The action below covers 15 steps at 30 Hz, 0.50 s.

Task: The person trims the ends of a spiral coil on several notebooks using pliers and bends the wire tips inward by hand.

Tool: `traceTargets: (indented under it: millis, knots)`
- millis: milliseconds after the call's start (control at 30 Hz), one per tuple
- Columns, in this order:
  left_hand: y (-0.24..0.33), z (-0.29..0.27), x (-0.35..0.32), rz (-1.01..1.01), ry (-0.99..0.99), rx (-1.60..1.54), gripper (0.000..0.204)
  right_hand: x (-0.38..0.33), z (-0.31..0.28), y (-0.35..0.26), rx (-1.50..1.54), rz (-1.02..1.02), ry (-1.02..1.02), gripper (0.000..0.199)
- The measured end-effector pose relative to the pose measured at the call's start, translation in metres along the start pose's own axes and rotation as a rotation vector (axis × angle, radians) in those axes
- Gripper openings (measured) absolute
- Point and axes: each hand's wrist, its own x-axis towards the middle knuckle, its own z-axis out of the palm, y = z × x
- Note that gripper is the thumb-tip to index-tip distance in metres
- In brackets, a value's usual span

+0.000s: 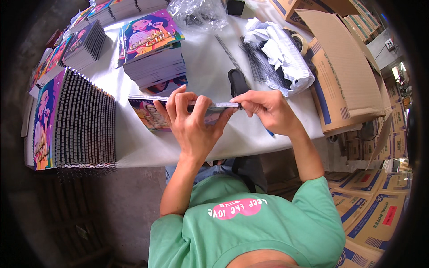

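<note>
My left hand [190,120] grips a notebook [152,117] with a colourful illustrated cover, its long white edge turned up. Thumb and fingers clasp it from both sides, hiding much of the cover. At the right end of that edge my right hand [270,109] is closed in a pinch on the notebook's corner; a small dark bit shows at the fingertips, too small to make out. Just behind the right hand lies a black-handled tool [238,81], its working end hidden. Loose black spiral coils [254,62] and a single long coil [227,51] rest farther back.
Spiral-bound notebooks [85,125] stand in a thick row at the table's left edge. A tall notebook pile [154,67] rises behind my left hand, with more piles [85,44] back left. Crumpled white paper [279,49] in plastic and an open cardboard box [344,80] occupy the right.
</note>
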Motion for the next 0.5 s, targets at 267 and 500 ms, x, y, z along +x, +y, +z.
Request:
traceTargets:
  millis: [267, 500]
  knots:
    - [-0.002, -0.002, -0.005, 0.080, 0.031, 0.114, 0.041, 0.004, -0.004, -0.016, -0.170, -0.029, 0.053, 0.026]
    - [-0.012, -0.017, -0.009, 0.127, -0.024, 0.195, 0.047, -0.003, -0.009, -0.015, -0.133, 0.010, 0.049, 0.023]
